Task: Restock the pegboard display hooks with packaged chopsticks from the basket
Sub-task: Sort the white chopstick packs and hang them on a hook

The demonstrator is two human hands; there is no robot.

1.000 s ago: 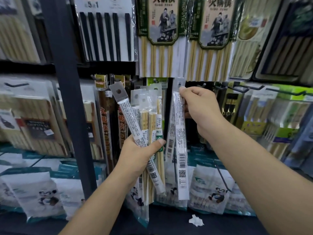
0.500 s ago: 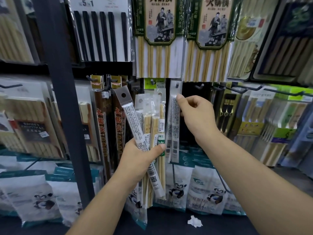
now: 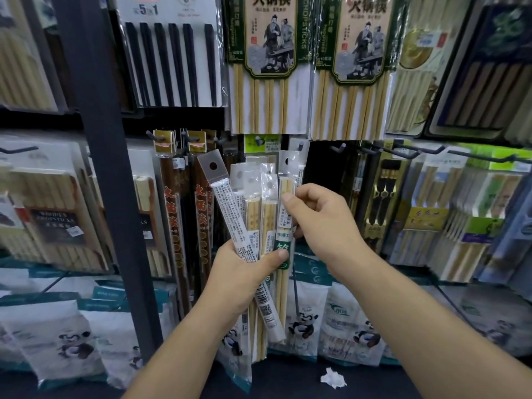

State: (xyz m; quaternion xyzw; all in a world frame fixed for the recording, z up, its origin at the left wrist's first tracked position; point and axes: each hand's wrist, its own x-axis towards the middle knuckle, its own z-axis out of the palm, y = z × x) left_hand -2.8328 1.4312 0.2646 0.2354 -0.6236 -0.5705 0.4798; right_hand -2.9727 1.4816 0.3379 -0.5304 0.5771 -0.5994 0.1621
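My left hand (image 3: 244, 269) grips a fanned bundle of several clear chopstick packs (image 3: 230, 208) upright in front of the pegboard. My right hand (image 3: 319, 226) has its thumb and curled fingers pinching the rightmost pack of the bundle (image 3: 283, 226), a bamboo pair with a green label. Just above, a clear pack top (image 3: 288, 162) hangs by a peg hook (image 3: 300, 145). To the right of it a bare hook (image 3: 341, 148) sticks out of the dark board. The basket is out of view.
A dark upright post (image 3: 109, 168) stands left of my hands. Large bamboo chopstick packs (image 3: 267, 82) hang above, boxed sets (image 3: 431, 214) to the right. Panda-printed bags (image 3: 345, 321) line the shelf below, with a crumpled paper scrap (image 3: 332, 378) on it.
My right hand let go of the pack at the hook and dropped down-left to the bundle, where it now pinches the rightmost pack. The left hand stayed put.
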